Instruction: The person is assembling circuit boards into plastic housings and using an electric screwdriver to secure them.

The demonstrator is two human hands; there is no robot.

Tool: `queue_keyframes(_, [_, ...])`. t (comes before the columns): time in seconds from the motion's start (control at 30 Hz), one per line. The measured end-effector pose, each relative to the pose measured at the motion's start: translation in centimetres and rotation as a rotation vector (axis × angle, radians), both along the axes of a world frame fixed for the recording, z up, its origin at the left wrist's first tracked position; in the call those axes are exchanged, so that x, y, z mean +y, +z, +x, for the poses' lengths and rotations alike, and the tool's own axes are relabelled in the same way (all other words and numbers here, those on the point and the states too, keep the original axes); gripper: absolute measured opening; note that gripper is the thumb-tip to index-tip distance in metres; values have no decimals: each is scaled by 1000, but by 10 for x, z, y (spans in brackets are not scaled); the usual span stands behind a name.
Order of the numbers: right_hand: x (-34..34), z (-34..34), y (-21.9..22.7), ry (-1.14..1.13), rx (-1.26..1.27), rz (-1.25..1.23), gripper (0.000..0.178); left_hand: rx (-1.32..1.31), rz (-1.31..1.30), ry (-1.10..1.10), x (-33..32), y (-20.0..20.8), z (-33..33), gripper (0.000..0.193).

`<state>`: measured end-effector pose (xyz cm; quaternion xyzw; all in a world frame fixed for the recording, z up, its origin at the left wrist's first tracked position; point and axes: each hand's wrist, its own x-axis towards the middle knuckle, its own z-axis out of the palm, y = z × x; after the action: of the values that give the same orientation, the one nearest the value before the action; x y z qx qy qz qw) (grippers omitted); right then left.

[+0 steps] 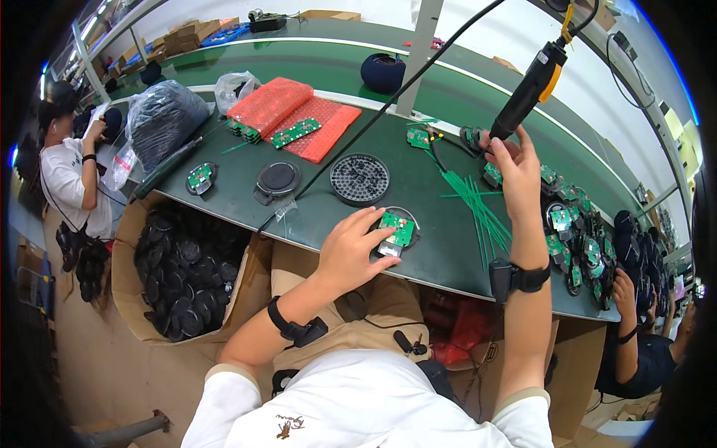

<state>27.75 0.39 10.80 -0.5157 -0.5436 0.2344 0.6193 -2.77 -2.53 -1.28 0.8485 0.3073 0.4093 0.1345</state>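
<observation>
My left hand (351, 252) steadies a round black housing at the table's front edge, its fingers and thumb around the green circuit board (399, 230) set in it. Up at the right, my right hand (515, 173) has its fingers closed round the lower end of a hanging black electric screwdriver (529, 91). The screwdriver's tip is hidden by the fingers. A round dish of small black screws (359, 179) stands just beyond my left hand. Thin green sticks (478, 213) lie loosely between my two hands.
A heap of housings with green boards (579, 231) covers the table's right end. Red bubble wrap (299, 112) with boards lies at the back. A black round housing (278, 178) sits left of the dish. A carton of black parts (187, 276) stands below left. Co-workers flank both sides.
</observation>
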Motion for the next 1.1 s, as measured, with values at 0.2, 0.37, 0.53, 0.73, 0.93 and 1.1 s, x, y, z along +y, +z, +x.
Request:
queue_keyframes(0.2, [-22, -60, 47, 313, 213, -190, 32, -163, -132, 4, -5, 30, -7, 49])
queue_keyframes(0.37, [-42, -108, 60, 622, 377, -152, 27, -500, -469, -206, -19, 82, -16, 35])
queue_keyframes(0.53, [-54, -129, 73, 686, 451, -161, 30, -700, -606, -327, -28, 120, -28, 25])
queue_keyframes(0.73, [-60, -131, 78, 724, 504, -132, 30, -739, -705, -351, -35, 128, -33, 21])
queue_keyframes(0.93, [-65, -127, 81, 753, 515, -122, 29, -759, -661, -366, -40, 132, -29, 20])
queue_keyframes(1.1, [-69, -124, 82, 800, 531, -97, 33, -769, -656, -369, -43, 137, -27, 19])
